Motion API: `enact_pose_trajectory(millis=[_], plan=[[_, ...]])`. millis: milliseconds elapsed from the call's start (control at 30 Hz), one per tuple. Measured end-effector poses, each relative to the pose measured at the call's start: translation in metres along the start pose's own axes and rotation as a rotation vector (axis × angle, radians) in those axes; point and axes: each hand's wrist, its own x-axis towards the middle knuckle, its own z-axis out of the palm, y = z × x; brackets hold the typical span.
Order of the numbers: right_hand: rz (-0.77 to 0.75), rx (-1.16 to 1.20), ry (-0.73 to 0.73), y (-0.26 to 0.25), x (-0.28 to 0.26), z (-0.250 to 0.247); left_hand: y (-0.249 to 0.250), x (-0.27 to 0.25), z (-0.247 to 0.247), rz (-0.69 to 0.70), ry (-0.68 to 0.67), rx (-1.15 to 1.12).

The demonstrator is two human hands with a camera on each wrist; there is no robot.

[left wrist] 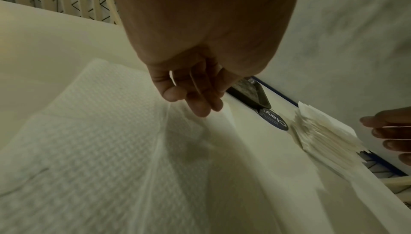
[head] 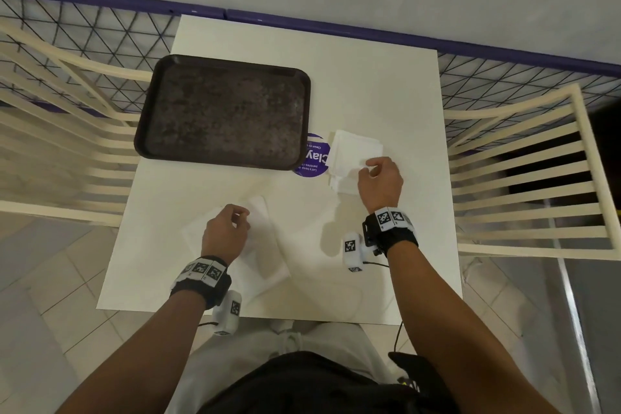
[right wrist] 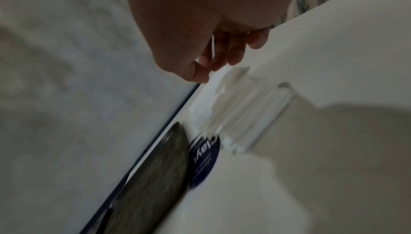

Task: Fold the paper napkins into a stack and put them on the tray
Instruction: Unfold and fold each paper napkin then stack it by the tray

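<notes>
Your right hand (head: 379,183) pinches a sheet off the napkin pile (head: 353,153) just right of the tray (head: 220,60); left hand (head: 225,233) hovers loosely curled over the napkin (head: 265,265) near the table's (head: 386,77) front edge.

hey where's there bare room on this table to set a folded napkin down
The tray holds nothing. The table is bare beyond the napkin pile, and near the front edge between both wrists. It is crowded around the round sticker, between tray and pile, and under the left hand on the spread napkin.

black wristbands (head: 201,286) with checkered tags, white camera pods (head: 353,250), bare forearms.
</notes>
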Motion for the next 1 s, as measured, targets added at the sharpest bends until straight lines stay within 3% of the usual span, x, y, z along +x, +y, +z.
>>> enact_pose_trajectory(millis=[200,367,567,900,1000], plan=[[-0.125,-0.010,-0.310,-0.003,-0.076,0.046,-0.023,-0.008,-0.010,-0.035,0.069,0.028],[-0.028,-0.249,-0.601,-0.002,-0.124,0.093,-0.042,-0.020,-0.017,-0.101,0.061,0.043],[0.009,-0.381,-0.573,-0.013,-0.153,0.123,-0.058,-0.027,-0.021,-0.049,0.003,-0.045],[0.090,-0.165,-0.428,-0.006,-0.159,0.117,-0.053,-0.019,-0.024,-0.011,-0.077,-0.101],[0.105,-0.112,-0.398,-0.004,-0.157,0.105,-0.045,-0.017,-0.023,-0.009,-0.042,-0.078]])
